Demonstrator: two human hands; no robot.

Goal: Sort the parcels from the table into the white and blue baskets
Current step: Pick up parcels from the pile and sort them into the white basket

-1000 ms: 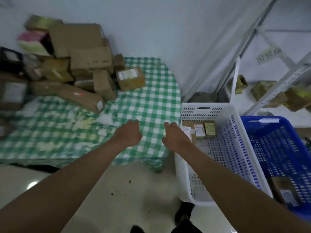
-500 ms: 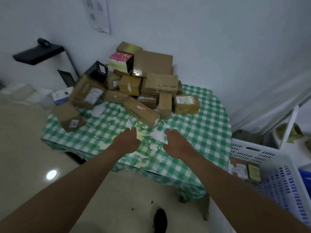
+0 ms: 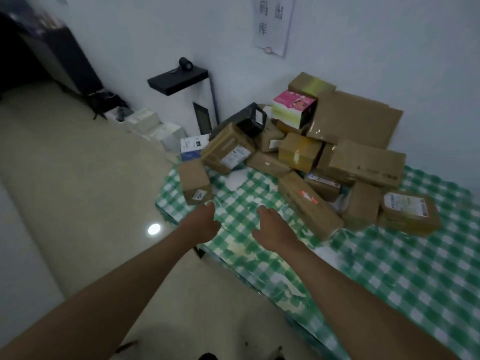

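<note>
A heap of brown cardboard parcels (image 3: 335, 154) lies at the back of the table with the green checked cloth (image 3: 389, 276). One small brown parcel (image 3: 194, 181) with a white label stands alone at the table's left corner. My left hand (image 3: 204, 223) reaches out just below that parcel, fingers relaxed, holding nothing. My right hand (image 3: 272, 228) hovers over the cloth beside it, also empty, left of a long brown parcel (image 3: 309, 203). The white and blue baskets are out of view.
A pink and white box (image 3: 292, 107) and a black box (image 3: 250, 120) sit on the heap. A black shelf (image 3: 178, 79) juts from the wall. White boxes (image 3: 155, 128) stand on the floor at the left. Pale floor lies left of the table.
The view has swung left, from the baskets to the table's left corner. Both hands stay outstretched and empty, and now sit close to the small lone parcel.
</note>
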